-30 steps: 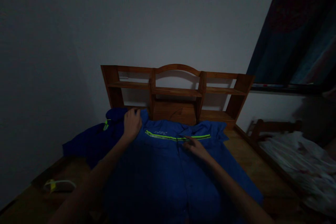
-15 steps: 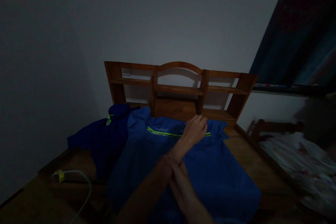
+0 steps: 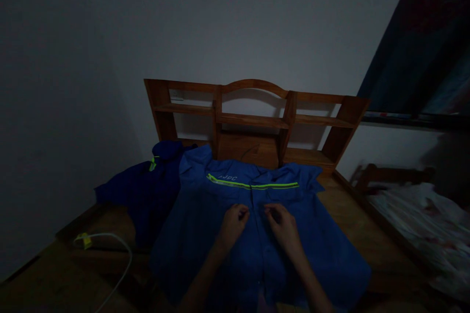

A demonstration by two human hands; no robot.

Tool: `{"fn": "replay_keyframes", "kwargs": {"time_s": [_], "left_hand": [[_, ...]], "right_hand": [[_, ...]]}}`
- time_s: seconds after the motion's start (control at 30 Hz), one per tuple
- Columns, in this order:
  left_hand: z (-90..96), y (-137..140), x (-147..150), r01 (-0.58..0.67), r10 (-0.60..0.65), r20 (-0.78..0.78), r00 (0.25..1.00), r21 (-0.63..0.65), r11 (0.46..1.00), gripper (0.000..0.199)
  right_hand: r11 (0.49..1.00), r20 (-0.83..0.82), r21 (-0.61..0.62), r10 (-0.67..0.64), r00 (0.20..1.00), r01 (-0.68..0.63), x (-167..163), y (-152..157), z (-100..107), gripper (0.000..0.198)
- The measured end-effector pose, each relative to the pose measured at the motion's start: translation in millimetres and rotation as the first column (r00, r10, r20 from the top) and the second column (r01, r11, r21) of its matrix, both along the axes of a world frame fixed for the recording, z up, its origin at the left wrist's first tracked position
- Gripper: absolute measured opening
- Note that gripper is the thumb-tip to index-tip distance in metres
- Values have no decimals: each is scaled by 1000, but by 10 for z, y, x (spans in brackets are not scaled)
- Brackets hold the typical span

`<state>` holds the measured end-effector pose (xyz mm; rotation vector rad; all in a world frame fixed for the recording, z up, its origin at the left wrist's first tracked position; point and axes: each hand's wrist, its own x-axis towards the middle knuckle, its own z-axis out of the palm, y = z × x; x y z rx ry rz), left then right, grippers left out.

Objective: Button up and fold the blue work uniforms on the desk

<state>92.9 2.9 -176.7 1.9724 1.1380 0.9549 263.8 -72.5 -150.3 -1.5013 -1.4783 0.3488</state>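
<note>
A blue work jacket [image 3: 216, 225] with a yellow-green stripe and pale lettering across the chest lies spread out, its front seam running down the middle. Left of that seam my left hand [image 3: 233, 225] is over the cloth, fingers loosely curled with a gap between thumb and forefinger. On the other side of the seam, my right hand [image 3: 284, 225] is curled the same way, thumb and forefinger apart. I see nothing held in either hand. Whether the fingertips touch the jacket is hard to tell in the dim light.
A darker blue garment [image 3: 147, 181] lies at the left, partly against the jacket. Behind stands a wooden shelf unit [image 3: 253, 120] by the wall. A white cable [image 3: 123, 242] with a yellow tag hangs at the left edge. Pale bedding [image 3: 414, 215] is at right.
My right hand has let go of my left wrist. My left hand has drawn back from the chest stripe, and both hands now sit apart on either side of the front seam.
</note>
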Motion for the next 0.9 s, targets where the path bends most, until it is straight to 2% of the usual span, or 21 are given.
{"fn": "replay_keyframes", "kwargs": {"time_s": [0.1,0.23,0.47,0.67,0.8,0.9], "left_hand": [[-57,-94,85,-18,19,-26,999,38,999,25],[-68,-41,188,-30,36,-93,995,65,997,28],[-173,146,334,-28,30,-50,998,41,999,23],[-130,103,352,-23,24,-33,999,12,1000,29],[-113,80,327,6,-6,-10,1000,28,1000,39],[-129,86,321,7,-8,23,1000,35,999,38]], "right_hand": [[999,180,-23,-27,983,32,-97,120,-120,22],[992,311,-31,-106,944,122,-153,155,-255,28],[992,438,-39,-94,894,123,-167,79,-231,27],[991,335,-38,-110,936,130,-146,109,-236,25],[997,175,-57,-42,984,53,-86,148,-253,27],[998,46,-67,18,999,-15,-15,178,-249,28]]}}
